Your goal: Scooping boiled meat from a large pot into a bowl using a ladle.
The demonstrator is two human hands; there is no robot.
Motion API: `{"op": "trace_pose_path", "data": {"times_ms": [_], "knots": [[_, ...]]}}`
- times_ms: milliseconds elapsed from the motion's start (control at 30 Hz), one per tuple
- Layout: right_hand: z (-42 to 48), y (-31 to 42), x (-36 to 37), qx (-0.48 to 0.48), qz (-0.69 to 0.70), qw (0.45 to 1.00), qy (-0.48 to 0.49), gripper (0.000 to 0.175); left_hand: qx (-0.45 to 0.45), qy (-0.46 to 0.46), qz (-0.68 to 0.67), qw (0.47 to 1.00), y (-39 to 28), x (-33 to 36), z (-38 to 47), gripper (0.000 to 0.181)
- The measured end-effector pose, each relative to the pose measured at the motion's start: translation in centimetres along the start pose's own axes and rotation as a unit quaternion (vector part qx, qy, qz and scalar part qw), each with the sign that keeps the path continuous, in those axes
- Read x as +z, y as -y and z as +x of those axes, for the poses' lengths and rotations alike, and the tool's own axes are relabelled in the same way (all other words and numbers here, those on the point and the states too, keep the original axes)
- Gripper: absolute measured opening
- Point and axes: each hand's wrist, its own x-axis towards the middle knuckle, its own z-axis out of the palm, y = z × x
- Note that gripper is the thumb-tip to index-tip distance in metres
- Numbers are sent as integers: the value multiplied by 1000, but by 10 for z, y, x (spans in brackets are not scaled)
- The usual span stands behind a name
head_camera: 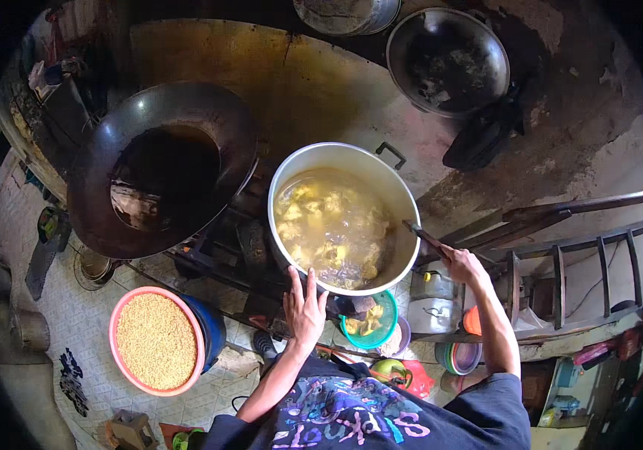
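Before me stands a large metal stockpot (pixel 274 185) holding cloudy broth with yellowish pieces of meat (pixel 321 225), which look like chicken. The fingers of my left hand (pixel 304 315) are spread, with their tips against the near rim of the pot. My right hand (pixel 464 265) grips a dark, stick-like handle (pixel 427 238) that crosses the pot's right rim. Whether its far end continues into the broth is hard to tell. One side handle of the pot (pixel 391 154) shows at the upper right.
Left of the pot sits a big wok (pixel 231 129) with dark liquid. Below it, a pink basin (pixel 114 343) of yellow grains rests by a blue drum (pixel 209 326). A green basket (pixel 393 315) stands under the pot's near side. Wooden railings (pixel 558 287) run at right; another wok (pixel 501 62) is behind.
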Motion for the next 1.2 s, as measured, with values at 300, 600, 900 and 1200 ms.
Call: {"op": "trace_pose_path", "data": {"times_ms": [300,600,900,1200], "knots": [[19,24,70,61,214,974,-44,47,20,-18,6,1000,6,-4,0,63],[2,42,86,80,224,956,-171,46,30,2,-17,999,6,-6,0,62],[-18,55,-53,155,232,935,219,28,21,25,-29,999,10,-7,-2,60],[24,59,6,165,391,825,374,21,21,47,-22,998,13,-7,0,58]]}}
